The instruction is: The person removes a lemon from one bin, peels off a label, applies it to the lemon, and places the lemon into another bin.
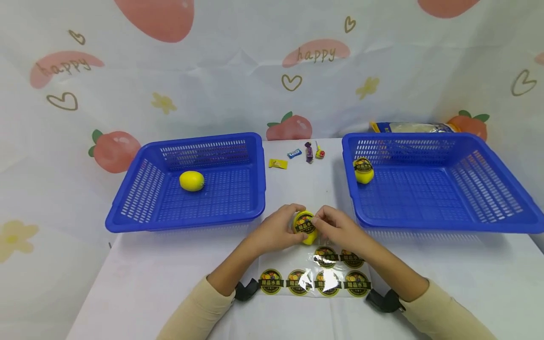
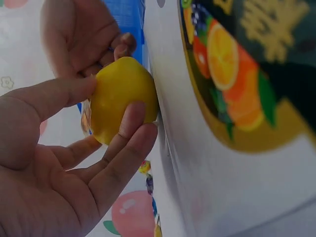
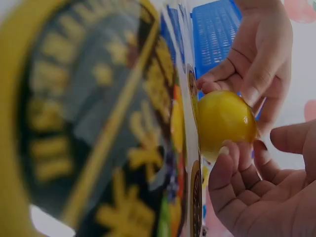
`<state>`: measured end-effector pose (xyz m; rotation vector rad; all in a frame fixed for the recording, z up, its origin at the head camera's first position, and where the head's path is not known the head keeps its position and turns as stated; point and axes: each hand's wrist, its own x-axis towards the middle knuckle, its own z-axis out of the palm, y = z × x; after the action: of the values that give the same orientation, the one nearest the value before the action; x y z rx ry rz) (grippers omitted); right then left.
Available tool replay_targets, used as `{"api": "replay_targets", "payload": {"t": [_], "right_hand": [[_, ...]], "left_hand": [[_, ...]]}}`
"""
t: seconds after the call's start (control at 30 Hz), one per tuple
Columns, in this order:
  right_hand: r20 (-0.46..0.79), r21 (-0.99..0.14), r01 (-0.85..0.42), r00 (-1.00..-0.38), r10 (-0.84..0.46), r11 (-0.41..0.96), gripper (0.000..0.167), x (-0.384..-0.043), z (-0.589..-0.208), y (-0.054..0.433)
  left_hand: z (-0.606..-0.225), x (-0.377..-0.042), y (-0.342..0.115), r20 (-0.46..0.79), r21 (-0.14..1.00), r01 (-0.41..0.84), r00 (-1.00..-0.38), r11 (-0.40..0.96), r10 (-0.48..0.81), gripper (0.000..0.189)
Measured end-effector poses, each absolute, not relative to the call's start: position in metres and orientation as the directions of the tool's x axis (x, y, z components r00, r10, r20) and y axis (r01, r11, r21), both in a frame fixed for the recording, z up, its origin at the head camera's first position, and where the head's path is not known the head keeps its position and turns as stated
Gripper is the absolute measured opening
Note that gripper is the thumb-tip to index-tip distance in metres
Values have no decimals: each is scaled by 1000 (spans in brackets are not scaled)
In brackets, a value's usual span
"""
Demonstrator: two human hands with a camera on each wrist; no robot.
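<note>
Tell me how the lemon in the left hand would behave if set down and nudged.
The lemon would probably roll, since its sides are rounded. Its skin looks smooth and shiny, so it may be somewhat slippery. It is likely fairly firm, as the left hand leaves no visible dent in it.

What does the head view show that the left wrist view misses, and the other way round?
Only the head view shows the lone lemon in the left basket and the stickered lemon in the right basket.
Only the left wrist view shows the palm side of the left hand.
Both show that hand gripping the held lemon with the right hand at it, the sticker sheet and small sweets.
</note>
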<state>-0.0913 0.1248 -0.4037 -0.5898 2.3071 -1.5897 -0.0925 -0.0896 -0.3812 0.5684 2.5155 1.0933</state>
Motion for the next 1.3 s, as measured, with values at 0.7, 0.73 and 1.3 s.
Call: {"api": "replay_targets", "payload": {"t": [0.7,0.73,1.3], "right_hand": [[-76,-977,-27,-882,-466,210,16,-96,-403,129],[-86,-977,-16,-884,-460,214,16,-95,-402,130],[-87,-978,-13,-884,-459,210,19,-98,-410,129]], "left_hand": [[-382,-91,-86,-129,755,218,-875,618,466,70],[-383,-92,-86,-127,756,219,-875,617,467,70],[-387,-95,-90,-114,782,222,-868,582,484,47]]}}
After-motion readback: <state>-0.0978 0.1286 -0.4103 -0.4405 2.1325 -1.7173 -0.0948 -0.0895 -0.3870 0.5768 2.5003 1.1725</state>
